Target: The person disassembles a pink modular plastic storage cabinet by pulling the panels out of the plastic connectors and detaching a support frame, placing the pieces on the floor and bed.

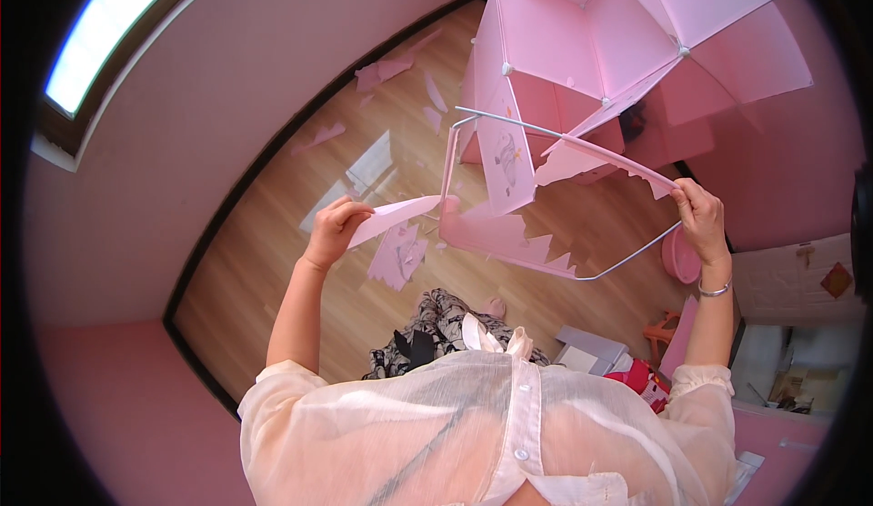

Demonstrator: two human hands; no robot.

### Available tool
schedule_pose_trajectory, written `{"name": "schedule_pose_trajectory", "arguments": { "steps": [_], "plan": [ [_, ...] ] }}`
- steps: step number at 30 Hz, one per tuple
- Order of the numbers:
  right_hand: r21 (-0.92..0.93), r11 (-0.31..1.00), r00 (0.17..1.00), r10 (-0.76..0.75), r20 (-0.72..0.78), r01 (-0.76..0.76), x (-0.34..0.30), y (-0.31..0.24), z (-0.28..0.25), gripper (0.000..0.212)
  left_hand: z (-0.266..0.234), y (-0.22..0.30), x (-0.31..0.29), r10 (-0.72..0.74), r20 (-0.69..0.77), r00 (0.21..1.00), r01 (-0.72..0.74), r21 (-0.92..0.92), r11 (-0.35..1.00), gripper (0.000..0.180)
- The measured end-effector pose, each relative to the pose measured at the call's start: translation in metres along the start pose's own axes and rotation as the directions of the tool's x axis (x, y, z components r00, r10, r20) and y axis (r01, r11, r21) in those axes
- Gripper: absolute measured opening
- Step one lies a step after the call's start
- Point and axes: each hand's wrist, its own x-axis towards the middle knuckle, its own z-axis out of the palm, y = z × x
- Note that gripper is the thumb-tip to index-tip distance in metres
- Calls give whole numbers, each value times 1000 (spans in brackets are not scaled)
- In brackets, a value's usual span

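Note:
My right hand (pixel 699 212) grips one corner of a square metal wire frame (pixel 634 250), holding it up in front of me. Ragged pink plastic sheeting (pixel 491 236) still clings to the frame's sides, while parts of the wire are bare. Between the closed fingers of my left hand (pixel 338 221) is a torn pink plastic strip (pixel 391 216), whose far end reaches the frame's left side. Whether the strip is still joined there I cannot tell. Beneath it, a torn pink piece with a printed drawing (pixel 398 256) lies on the floor.
A pink cube storage cabinet (pixel 548 38) with white connectors stands at the far right, some doors swung out. Pink scraps (pixel 384 71) litter the wood floor along the left wall. Near my right side are a pink basin (pixel 680 254), an orange stool (pixel 662 331) and a grey box (pixel 589 350).

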Motion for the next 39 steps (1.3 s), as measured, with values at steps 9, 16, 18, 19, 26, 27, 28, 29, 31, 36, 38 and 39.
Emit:
{"name": "schedule_pose_trajectory", "arguments": {
  "steps": [9, 16, 18, 19, 26, 27, 28, 29, 31, 36, 38, 39],
  "plan": [
    [402, 883, 969, 243, 50, -243, -15, 18, -14, 21, -33, -114, -77, -612, -206, 764, 518, -370, 771, 10],
    [488, 814, 931, 366, -11, -314, -32, 35, -38, 25, -70, -215, -174, -704, -474, 529, 696, -233, 679, 12],
    [497, 812, 931, 364, -21, -306, -30, 30, -44, 25, -63, -219, -166, -707, -485, 514, 739, -167, 652, 17],
    [507, 810, 933, 359, -34, -293, -27, 26, -45, 25, -54, -212, -152, -702, -476, 530, 815, 59, 576, 25],
    [601, 726, 910, 415, 4, -334, -28, 24, -23, 26, 70, -81, 1, -616, 44, 787, 501, -628, 595, 41],
    [613, 710, 903, 430, 12, -346, -28, 21, -18, 26, 87, -54, 15, -553, 141, 821, 468, -721, 511, 41],
    [645, 679, 901, 433, 36, -352, -29, 16, -12, 26, 102, -31, 26, -511, 207, 835, 442, -805, 397, 43],
    [665, 647, 892, 449, 63, -372, -30, 12, -7, 26, 113, -12, 33, -458, 264, 849, 416, -868, 271, 44],
    [697, 595, 878, 467, 108, -402, -33, 8, 1, 26, 126, 9, 44, -485, 228, 844, 358, -913, 194, 39],
    [756, 509, 864, 483, 145, -411, -48, -3, 22, 27, 145, 21, 60, -713, 101, 694, 317, -932, 177, 30],
    [742, 514, 859, 486, 161, -430, -49, -9, 25, 27, 154, 4, 60, -734, -22, 679, 193, -959, 208, 25],
    [756, 486, 849, 500, 170, -438, -53, -4, 29, 27, 153, 11, 64, -740, -59, 670, 71, -987, 144, 23]
  ]
}}
